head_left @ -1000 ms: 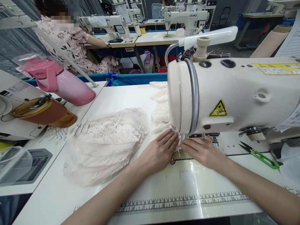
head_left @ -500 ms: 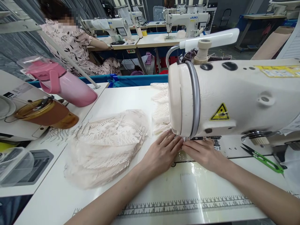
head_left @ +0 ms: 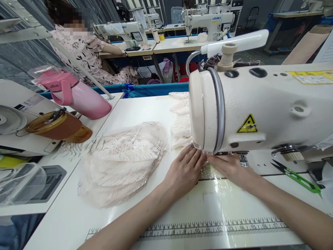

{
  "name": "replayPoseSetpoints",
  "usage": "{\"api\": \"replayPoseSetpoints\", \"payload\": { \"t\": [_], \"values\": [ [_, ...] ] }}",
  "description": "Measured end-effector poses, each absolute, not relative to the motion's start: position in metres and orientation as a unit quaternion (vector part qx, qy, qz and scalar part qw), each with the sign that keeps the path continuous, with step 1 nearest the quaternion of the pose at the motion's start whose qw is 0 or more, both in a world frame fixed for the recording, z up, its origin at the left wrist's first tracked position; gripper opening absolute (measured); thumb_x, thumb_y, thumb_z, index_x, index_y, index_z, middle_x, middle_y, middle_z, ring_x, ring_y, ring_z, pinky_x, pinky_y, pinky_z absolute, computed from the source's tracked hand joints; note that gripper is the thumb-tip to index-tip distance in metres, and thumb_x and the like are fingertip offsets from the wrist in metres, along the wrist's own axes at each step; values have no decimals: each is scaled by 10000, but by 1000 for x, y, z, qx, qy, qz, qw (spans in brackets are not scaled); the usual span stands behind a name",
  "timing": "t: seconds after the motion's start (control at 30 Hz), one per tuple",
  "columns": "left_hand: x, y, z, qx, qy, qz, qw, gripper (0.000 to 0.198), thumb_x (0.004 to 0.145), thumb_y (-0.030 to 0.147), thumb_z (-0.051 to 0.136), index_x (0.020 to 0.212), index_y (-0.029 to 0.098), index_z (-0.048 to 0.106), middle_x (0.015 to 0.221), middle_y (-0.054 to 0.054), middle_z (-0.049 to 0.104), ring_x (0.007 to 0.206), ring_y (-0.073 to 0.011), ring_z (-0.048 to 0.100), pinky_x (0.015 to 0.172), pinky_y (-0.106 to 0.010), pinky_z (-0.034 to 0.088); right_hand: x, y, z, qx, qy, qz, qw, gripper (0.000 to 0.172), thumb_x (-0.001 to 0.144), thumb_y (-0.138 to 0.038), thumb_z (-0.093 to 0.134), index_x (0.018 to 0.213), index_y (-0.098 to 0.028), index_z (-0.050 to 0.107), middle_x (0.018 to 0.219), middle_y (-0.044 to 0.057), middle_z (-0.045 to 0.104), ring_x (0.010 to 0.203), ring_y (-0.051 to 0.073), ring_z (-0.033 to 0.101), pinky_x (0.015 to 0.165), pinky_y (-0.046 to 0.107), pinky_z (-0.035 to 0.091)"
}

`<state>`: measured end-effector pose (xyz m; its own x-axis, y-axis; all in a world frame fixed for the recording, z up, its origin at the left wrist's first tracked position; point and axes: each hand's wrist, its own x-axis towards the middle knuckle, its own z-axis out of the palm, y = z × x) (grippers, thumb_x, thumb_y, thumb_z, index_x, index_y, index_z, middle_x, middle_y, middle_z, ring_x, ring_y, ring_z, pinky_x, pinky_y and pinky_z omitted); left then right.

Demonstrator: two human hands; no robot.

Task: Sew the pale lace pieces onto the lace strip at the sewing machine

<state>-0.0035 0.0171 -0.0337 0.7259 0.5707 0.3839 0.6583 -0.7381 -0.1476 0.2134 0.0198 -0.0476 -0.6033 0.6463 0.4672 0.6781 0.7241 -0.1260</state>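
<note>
My left hand [head_left: 186,168] lies with its fingers stretched out on pale lace fabric [head_left: 180,126], just left of the sewing machine's needle area. My right hand [head_left: 231,168] reaches under the head of the white sewing machine [head_left: 260,107], its fingers extended and pointing left toward my left fingertips. Its far side is hidden by the machine, as are the needle and the fabric's edge there. Further left on the table, a loose heap of cream lace pieces [head_left: 125,163] has dark thread ends on it.
Green-handled thread snips [head_left: 299,178] lie right of my right hand. A pink bottle [head_left: 83,97] and an amber cup [head_left: 62,126] stand at left. A printed ruler [head_left: 197,231] runs along the table's front. Beyond, a person [head_left: 80,52] sits by other sewing machines [head_left: 208,24].
The whole view has shifted slightly to the right. My left hand has turned a little, its fingers closer in on the fabric; my right hand stays by the needle area.
</note>
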Motion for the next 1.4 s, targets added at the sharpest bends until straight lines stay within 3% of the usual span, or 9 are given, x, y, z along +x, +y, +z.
{"api": "replayPoseSetpoints", "payload": {
  "t": [0.2,0.37,0.67,0.87,1.0,1.2,1.4],
  "values": [
    [-4,17,-34,-922,-340,-148,111,341,935,174,429,1234,86,565,1251,-138,611,1217,-265,540,1082,-437,385,214,22,-45,-359,-896,13,261,385,910,-110,428,1146,-331,638,987,-7,713,882,151,662,731,281,556],
    [-5,17,-34,-922,-349,-138,96,353,935,185,417,1253,108,551,1270,-130,598,1235,-272,520,1071,-446,392,220,22,-65,-383,-876,8,292,365,916,-152,437,1166,-337,628,1056,-5,705,922,176,662,741,311,543],
    [-4,21,-35,-914,-373,-146,67,377,897,192,466,1263,133,535,1293,-108,585,1287,-278,468,1065,-438,401,233,26,-79,-356,-897,-15,260,452,923,-133,415,1292,-362,536,1150,-9,676,1001,168,643,717,303,518],
    [-4,16,-37,-924,-329,-156,117,330,930,131,427,1232,88,554,1262,-110,612,1231,-246,532,1078,-409,398,223,24,-66,-393,-881,-40,262,316,907,-244,529,1194,-337,625,1042,24,711,864,175,657,731,319,497],
    [-3,14,-38,-923,-322,-154,145,331,938,94,378,1212,35,554,1236,-133,625,1186,-226,572,1035,-364,449,217,20,-49,-432,-872,-25,228,281,917,-357,521,1167,-321,644,932,14,729,790,171,664,714,318,495],
    [-2,16,-36,-919,-345,-141,131,322,918,116,413,1187,34,570,1240,-166,615,1175,-271,578,990,-409,490,212,14,-41,-458,-873,-23,166,341,950,-469,425,1206,-344,613,889,0,737,765,211,682,567,324,481],
    [-2,18,-38,-912,-366,-147,114,294,906,141,438,1139,62,599,1228,-175,620,1205,-293,553,997,-435,481,208,13,-40,-462,-873,-75,135,385,959,-482,396,1308,-376,518,962,8,730,795,237,680,653,393,517]
  ]
}}
